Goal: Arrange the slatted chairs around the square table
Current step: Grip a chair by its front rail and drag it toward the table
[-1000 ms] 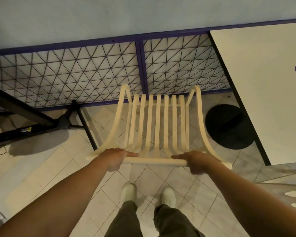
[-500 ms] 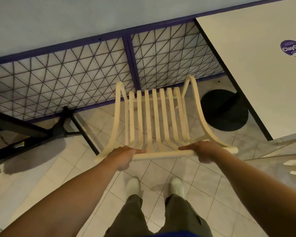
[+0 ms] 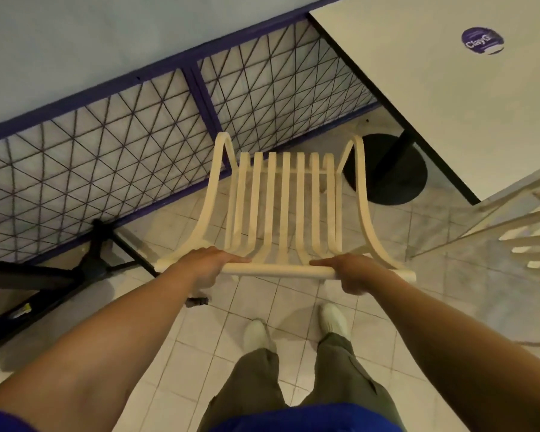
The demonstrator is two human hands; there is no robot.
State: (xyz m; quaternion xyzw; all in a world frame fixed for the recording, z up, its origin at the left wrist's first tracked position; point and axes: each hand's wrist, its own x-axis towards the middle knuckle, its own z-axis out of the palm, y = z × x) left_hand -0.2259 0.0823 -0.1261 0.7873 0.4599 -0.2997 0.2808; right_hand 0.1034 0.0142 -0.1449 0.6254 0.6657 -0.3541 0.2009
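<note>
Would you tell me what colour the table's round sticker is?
The sticker is purple with white lettering; head view.

On my feed I can read just one piece of lettering: a round purple sticker (image 3: 483, 40) stuck flat on the white top of the square table (image 3: 434, 113), at the far right. Its large white letters read "ClayG", and the end of the word runs toward the sticker's right edge, where I cannot make it out. Finer white print sits above and below that word, too small for me to read. At the near left, a small yellow tag (image 3: 24, 308) on the black stand (image 3: 44, 282) carries dark marks I cannot read.
</note>
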